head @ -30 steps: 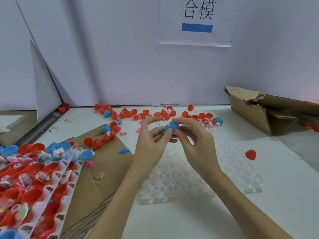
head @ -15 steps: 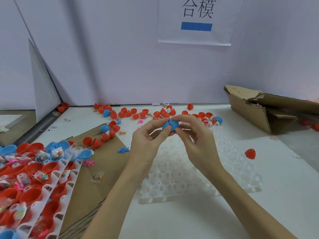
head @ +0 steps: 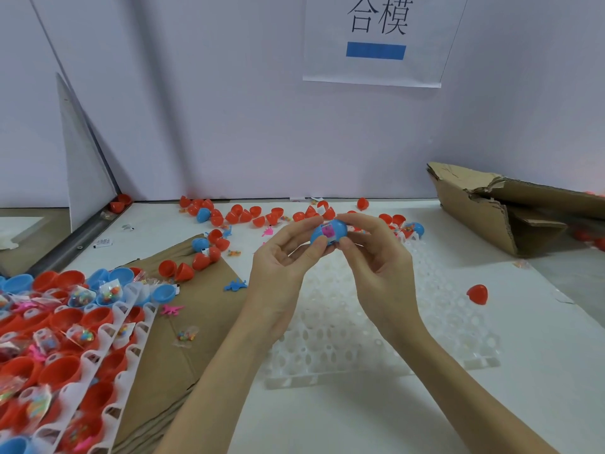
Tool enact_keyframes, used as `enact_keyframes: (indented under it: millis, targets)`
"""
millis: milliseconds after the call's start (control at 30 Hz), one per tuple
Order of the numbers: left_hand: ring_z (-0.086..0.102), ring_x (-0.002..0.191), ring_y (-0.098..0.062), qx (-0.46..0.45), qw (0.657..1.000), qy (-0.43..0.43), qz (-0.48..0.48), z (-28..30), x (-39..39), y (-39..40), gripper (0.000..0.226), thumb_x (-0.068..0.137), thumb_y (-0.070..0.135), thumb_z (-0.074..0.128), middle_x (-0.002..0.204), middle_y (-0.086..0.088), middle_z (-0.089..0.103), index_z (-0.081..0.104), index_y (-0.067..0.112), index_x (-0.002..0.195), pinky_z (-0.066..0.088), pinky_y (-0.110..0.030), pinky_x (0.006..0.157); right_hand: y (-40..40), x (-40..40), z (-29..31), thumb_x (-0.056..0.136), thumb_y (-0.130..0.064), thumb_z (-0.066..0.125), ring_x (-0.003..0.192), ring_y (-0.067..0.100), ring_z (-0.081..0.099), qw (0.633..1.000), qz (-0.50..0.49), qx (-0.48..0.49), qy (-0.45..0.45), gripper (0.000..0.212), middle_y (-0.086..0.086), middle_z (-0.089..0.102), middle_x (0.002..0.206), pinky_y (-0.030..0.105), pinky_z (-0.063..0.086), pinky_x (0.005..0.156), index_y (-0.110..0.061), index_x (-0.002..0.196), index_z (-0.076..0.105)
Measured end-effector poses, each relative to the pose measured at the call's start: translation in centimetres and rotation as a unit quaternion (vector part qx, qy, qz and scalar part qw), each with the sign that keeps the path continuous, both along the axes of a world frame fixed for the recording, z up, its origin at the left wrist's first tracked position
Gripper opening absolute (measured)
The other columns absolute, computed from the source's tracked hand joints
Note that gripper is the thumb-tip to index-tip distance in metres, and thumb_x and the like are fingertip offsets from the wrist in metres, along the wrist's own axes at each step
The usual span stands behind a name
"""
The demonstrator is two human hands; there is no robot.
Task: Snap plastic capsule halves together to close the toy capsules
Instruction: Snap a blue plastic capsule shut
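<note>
The counter [head: 540, 371] is white and runs to the back wall. At about nine o'clock from the hands, trays [head: 108, 348] hold many open red halves, a few blue ones and small bagged toys; none of those looks closed, so most of the work is left. Brown cardboard [head: 170, 326] lies between the trays and a clear grid [head: 451, 309], whose pockets look unfilled. At two o'clock sits a torn box [head: 484, 217]. Along the back, at twelve o'clock, loose halves [head: 242, 216] are scattered, mostly red.

The left hand [head: 278, 273] and right hand [head: 379, 273] meet above the grid's far edge. Both sets of fingers are curled and pinching one blue capsule [head: 329, 231] from either side, thumbs beneath and fingertips on top. Something pink shows at the capsule's middle; whether it is a toy seen through a gap or a label on the shell is hard to say. I judge the halves mated but not surely snapped, so this capsule is near done, with a final squeeze likely remaining.
</note>
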State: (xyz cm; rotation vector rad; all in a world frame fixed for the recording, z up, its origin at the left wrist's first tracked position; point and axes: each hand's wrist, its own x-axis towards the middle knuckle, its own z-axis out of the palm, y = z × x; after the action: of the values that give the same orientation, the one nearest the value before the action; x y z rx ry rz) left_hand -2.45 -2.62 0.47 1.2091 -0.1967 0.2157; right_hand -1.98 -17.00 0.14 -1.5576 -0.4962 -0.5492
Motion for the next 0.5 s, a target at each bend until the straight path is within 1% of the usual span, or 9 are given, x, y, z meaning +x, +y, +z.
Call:
enact_keyframes:
  millis: [67, 133, 267, 300, 367, 433, 500]
  targets:
    - [0.072, 0.115, -0.021, -0.002, 1.0, -0.001, -0.005, -0.01, 0.09, 0.14, 0.045, 0.077, 0.031, 0.082, 0.12, -0.003, 0.076, 0.075, 0.018, 0.119, 0.058, -0.029, 0.097, -0.02, -0.06, 0.17, 0.1, -0.004, 0.06, 0.109, 0.016, 0.07, 1.0, 0.011, 0.02, 0.006, 0.027, -0.004, 0.071, 0.119, 0.019, 0.055, 0.088, -0.018, 0.122, 0.064]
    - [0.072, 0.114, -0.022, 0.01, 1.0, -0.009, -0.012, -0.12, 0.12, 0.29, 0.043, 0.08, 0.029, 0.08, 0.119, -0.004, 0.076, 0.075, 0.015, 0.12, 0.058, -0.03, 0.098, -0.01, -0.13, 0.27, 0.099, -0.006, 0.06, 0.109, 0.015, 0.07, 1.0, 0.014, 0.022, 0.012, 0.027, -0.006, 0.071, 0.119, 0.017, 0.055, 0.087, -0.021, 0.122, 0.064]
    - [0.073, 0.112, -0.021, 0.05, 0.999, -0.022, 0.0, 0.01, -0.05, 0.38, 0.034, 0.083, 0.029, 0.079, 0.117, 0.0, 0.077, 0.076, 0.019, 0.115, 0.058, -0.033, 0.098, -0.02, -0.12, 0.24, 0.099, -0.006, 0.061, 0.108, 0.013, 0.07, 0.999, 0.022, 0.022, 0.022, 0.028, -0.01, 0.071, 0.117, 0.017, 0.055, 0.087, -0.023, 0.12, 0.065]
    - [0.073, 0.11, -0.02, 0.058, 0.998, -0.027, 0.007, 0.1, -0.12, 0.36, 0.029, 0.084, 0.028, 0.078, 0.116, 0.002, 0.077, 0.077, 0.023, 0.113, 0.059, -0.031, 0.096, -0.03, -0.05, 0.18, 0.098, -0.004, 0.062, 0.108, 0.014, 0.07, 1.0, 0.018, 0.013, 0.022, 0.029, -0.01, 0.071, 0.118, 0.018, 0.055, 0.087, -0.022, 0.121, 0.065]
    - [0.075, 0.102, -0.015, 0.068, 0.997, -0.041, 0.024, 0.26, -0.26, 0.31, 0.019, 0.087, 0.022, 0.079, 0.11, 0.008, 0.077, 0.078, 0.032, 0.104, 0.058, -0.02, 0.087, -0.03, 0.09, 0.0, 0.097, -0.001, 0.063, 0.108, 0.015, 0.07, 1.0, 0.006, -0.008, 0.019, 0.03, -0.008, 0.07, 0.119, 0.02, 0.056, 0.089, -0.02, 0.121, 0.065]
    - [0.075, 0.097, -0.01, 0.083, 0.994, -0.048, 0.045, 0.3, -0.34, 0.22, 0.026, 0.089, 0.015, 0.079, 0.106, 0.013, 0.077, 0.079, 0.04, 0.096, 0.055, -0.012, 0.081, 0.01, 0.15, -0.21, 0.096, -0.001, 0.065, 0.109, 0.014, 0.07, 1.0, -0.009, -0.021, 0.016, 0.031, -0.006, 0.07, 0.12, 0.021, 0.056, 0.09, -0.018, 0.121, 0.065]
    - [0.076, 0.097, -0.012, 0.089, 0.994, -0.051, 0.05, 0.32, -0.3, 0.14, 0.029, 0.088, 0.015, 0.08, 0.106, 0.013, 0.077, 0.079, 0.043, 0.095, 0.055, -0.012, 0.081, 0.06, 0.17, -0.34, 0.096, -0.001, 0.066, 0.108, 0.014, 0.07, 0.999, -0.023, -0.027, 0.012, 0.03, -0.004, 0.07, 0.121, 0.022, 0.056, 0.091, -0.017, 0.122, 0.065]
